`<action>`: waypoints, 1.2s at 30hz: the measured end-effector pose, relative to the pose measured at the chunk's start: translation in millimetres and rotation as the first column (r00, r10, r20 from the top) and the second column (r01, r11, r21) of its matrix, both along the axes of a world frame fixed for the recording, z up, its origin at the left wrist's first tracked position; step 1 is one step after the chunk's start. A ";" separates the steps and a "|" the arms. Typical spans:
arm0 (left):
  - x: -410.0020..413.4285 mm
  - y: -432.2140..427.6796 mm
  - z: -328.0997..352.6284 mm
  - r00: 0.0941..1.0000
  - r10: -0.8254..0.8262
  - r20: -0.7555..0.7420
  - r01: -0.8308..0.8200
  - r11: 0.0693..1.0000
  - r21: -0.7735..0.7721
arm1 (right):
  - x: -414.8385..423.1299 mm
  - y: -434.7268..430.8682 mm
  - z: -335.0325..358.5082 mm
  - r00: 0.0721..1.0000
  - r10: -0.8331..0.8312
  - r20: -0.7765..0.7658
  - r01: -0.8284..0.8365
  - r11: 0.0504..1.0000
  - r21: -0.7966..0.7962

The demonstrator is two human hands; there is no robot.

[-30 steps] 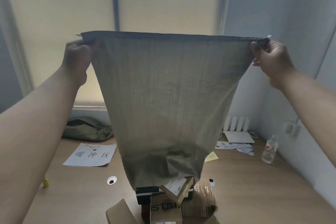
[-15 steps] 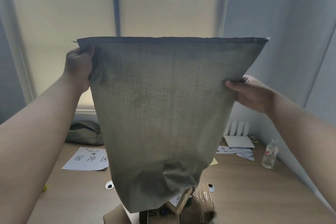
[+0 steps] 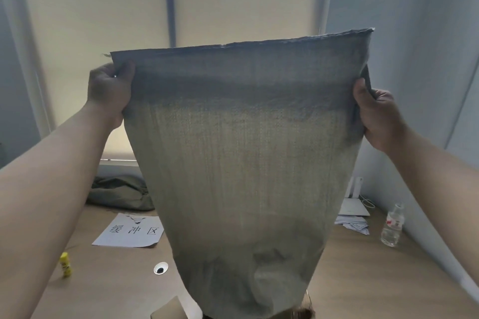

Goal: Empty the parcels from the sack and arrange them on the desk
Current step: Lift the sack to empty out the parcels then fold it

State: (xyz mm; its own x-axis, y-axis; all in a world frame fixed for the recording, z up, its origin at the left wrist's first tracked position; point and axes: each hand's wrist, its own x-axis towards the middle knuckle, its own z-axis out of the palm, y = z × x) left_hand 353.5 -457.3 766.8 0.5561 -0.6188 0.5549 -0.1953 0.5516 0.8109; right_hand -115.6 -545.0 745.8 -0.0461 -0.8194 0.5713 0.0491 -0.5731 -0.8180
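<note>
Head view showed the grey woven sack (image 3: 241, 163) hanging raised above the desk (image 3: 363, 280). The left hand (image 3: 108, 90) gripped its upper corner; the right hand (image 3: 375, 116) clutched the opposite edge. A cardboard parcel (image 3: 168, 311) peeked out below, with a printed sheet (image 3: 129, 230) and a water bottle (image 3: 392, 225) to either side.

Sack (image 3: 241, 163) coarse matt woven cloth, bench (image 3: 363, 280) smooth matt wood laminate, sign (image 3: 129, 230) plain paper, bottle (image 3: 392, 225) clear glossy plastic.
</note>
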 end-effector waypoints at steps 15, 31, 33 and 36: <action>6.7 1.1 -48.3 0.896 -0.434 -0.087 0.438 0.838 0.325 | 0.7 5.9 12.4 0.986 0.138 -0.098 -0.111 0.966 0.235; 23.4 5.3 -42.6 0.921 -0.271 0.280 0.170 0.926 0.336 | -39.5 -1.5 1.3 0.957 0.056 -0.286 -0.029 0.995 0.097; 20.0 6.3 -41.6 0.935 -0.186 0.302 0.102 0.957 0.272 | -39.2 3.7 5.6 0.916 0.104 -0.388 -0.063 0.991 0.117; 15.4 6.5 -40.1 0.956 -0.094 0.278 0.041 0.981 0.190 | -36.4 7.8 6.7 0.794 0.024 -0.607 0.024 0.997 0.070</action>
State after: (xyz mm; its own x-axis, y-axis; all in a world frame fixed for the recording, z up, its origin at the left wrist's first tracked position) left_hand 369.0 -450.7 726.7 0.3445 -0.7535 0.5600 -0.3998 0.4219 0.8137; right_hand -152.0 -537.2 752.5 0.2906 -0.8585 0.4224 -0.4714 -0.5127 -0.7176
